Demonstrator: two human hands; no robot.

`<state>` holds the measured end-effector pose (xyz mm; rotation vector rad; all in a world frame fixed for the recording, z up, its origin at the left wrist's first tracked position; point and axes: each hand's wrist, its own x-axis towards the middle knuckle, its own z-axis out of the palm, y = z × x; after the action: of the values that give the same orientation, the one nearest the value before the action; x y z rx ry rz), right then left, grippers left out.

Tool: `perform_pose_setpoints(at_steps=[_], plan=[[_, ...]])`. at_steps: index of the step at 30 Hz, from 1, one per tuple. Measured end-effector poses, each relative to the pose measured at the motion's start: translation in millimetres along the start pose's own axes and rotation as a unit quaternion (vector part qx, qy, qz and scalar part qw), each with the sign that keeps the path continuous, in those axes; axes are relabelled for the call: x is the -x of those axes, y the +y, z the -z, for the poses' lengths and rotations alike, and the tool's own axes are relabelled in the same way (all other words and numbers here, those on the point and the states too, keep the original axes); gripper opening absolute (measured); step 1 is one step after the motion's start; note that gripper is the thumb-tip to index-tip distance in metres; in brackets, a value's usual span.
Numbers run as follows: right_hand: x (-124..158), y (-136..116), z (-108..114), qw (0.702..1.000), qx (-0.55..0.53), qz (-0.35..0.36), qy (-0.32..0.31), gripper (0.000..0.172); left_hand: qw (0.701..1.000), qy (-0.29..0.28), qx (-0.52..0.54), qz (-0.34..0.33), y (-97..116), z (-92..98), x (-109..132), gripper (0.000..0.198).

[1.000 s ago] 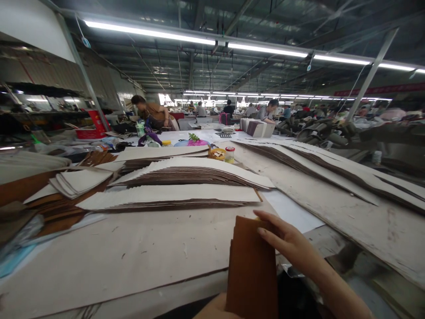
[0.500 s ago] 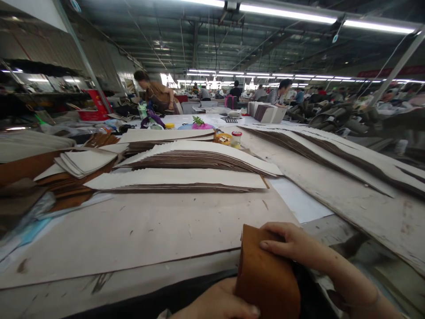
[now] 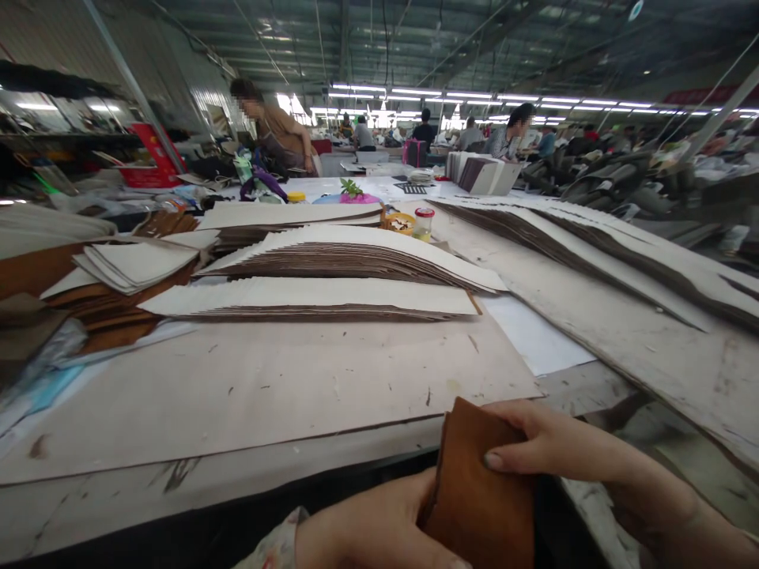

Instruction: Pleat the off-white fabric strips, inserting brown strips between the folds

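Between my two hands, at the table's near edge, is a brown leather piece (image 3: 483, 494), held up and tilted, with thin layers showing along its left edge. My left hand (image 3: 379, 521) grips its lower left side, thumb across the front and the other fingers hidden behind. At the upper right, my right hand (image 3: 539, 442) pinches it, thumb on the front face, fingers behind. Beyond my hands, fanned strips (image 3: 332, 299) with white tops and brown edges lie in a row, and a second, arched fanned stack (image 3: 356, 241) sits behind them.
Pale board (image 3: 285, 387) covers the table before me. Brown leather pieces (image 3: 100, 316) and white pieces (image 3: 130, 265) are piled at left. Long strips (image 3: 593, 245) lie at right. A red-lidded jar (image 3: 423, 224) and yellow tub (image 3: 399, 223) stand further back. Co-workers (image 3: 278, 130) are beyond.
The view has tipped downward, so the table sits higher in the picture. The brown leather piece has turned slightly and leans more to the right. Both hands keep hold of it.
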<state>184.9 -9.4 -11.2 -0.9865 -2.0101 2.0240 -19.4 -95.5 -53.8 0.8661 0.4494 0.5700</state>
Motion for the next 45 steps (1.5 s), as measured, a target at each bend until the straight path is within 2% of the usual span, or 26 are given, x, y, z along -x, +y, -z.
perform_pose_setpoints(at_steps=[2,4,5,8,10,12,14,17,19,21,23,25,27,28,29,30,31,34,36,38,41,43,45], plan=[[4,-9,-4,0.987,0.125,0.036,0.099,0.019,0.999,-0.008,0.015,-0.031,5,2.4,-2,0.080],[9,-20,-11,0.949,0.242,0.075,0.188,0.013,0.998,0.018,0.009,-0.057,6,5.4,-7,0.075],[11,-25,-14,0.928,0.291,0.090,0.214,0.013,0.998,0.040,-0.004,-0.058,4,7.0,-9,0.069],[12,-34,-22,0.883,0.400,0.102,0.226,0.021,0.992,0.116,-0.050,-0.027,-4,11.8,-16,0.057],[10,-34,-22,0.871,0.434,0.079,0.215,0.026,0.988,0.134,-0.071,-0.016,-10,13.8,-18,0.055],[7,-32,-18,0.875,0.433,0.055,0.211,0.039,0.988,0.118,-0.101,-0.016,-11,13.5,-15,0.049],[4,-29,-12,0.898,0.399,0.045,0.178,0.050,0.982,0.100,-0.157,-0.011,-7,10.4,-12,0.038],[0,-26,-4,0.959,0.275,0.049,0.054,0.040,0.964,0.092,-0.251,-0.009,4,4.1,-7,0.022],[-2,-25,-2,0.981,0.188,0.045,-0.015,0.037,0.956,0.092,-0.277,-0.019,11,2.6,-6,0.021],[-3,-25,-5,0.981,0.188,0.049,-0.002,0.032,0.966,0.071,-0.246,-0.029,14,4.8,-7,0.027],[-3,-25,-13,0.950,0.292,0.075,0.077,0.021,0.984,0.030,-0.170,-0.037,14,9.7,-9,0.047],[-3,-25,-23,0.878,0.430,0.116,0.175,0.014,0.994,0.012,-0.097,-0.047,10,14.8,-12,0.058],[-5,-23,-31,0.805,0.519,0.150,0.243,0.017,0.994,0.056,-0.065,-0.063,3,18.3,-15,0.054],[-6,-22,-33,0.785,0.536,0.159,0.265,0.019,0.992,0.088,-0.064,-0.070,-1,19.4,-16,0.051],[-8,-20,-32,0.783,0.533,0.159,0.277,0.020,0.989,0.112,-0.071,-0.071,-5,20.2,-17,0.050],[-10,-19,-29,0.800,0.510,0.151,0.277,0.021,0.987,0.123,-0.082,-0.065,-9,20.8,-17,0.050],[-12,-18,-25,0.831,0.467,0.138,0.268,0.023,0.986,0.123,-0.094,-0.054,-12,21.4,-16,0.050],[-16,-16,-5,0.945,0.245,0.091,0.195,0.041,0.983,0.116,-0.139,-0.028,-12,22.7,-12,0.045],[-16,-14,4,0.984,0.084,0.083,0.134,0.053,0.974,0.139,-0.174,-0.041,-7,23.1,-10,0.040],[-15,-10,5,0.992,-0.019,0.091,0.082,0.054,0.962,0.158,-0.213,-0.064,1,22.7,-8,0.036],[-15,-5,-3,0.993,-0.073,0.088,0.042,0.048,0.952,0.165,-0.243,-0.087,9,21.0,-8,0.036],[-16,-3,-9,0.991,-0.039,0.085,0.098,0.041,0.963,0.148,-0.209,-0.083,9,19.6,-8,0.041],[-19,-3,-13,0.966,0.079,0.115,0.216,0.031,0.983,0.111,-0.126,-0.072,6,18.5,-9,0.052]])
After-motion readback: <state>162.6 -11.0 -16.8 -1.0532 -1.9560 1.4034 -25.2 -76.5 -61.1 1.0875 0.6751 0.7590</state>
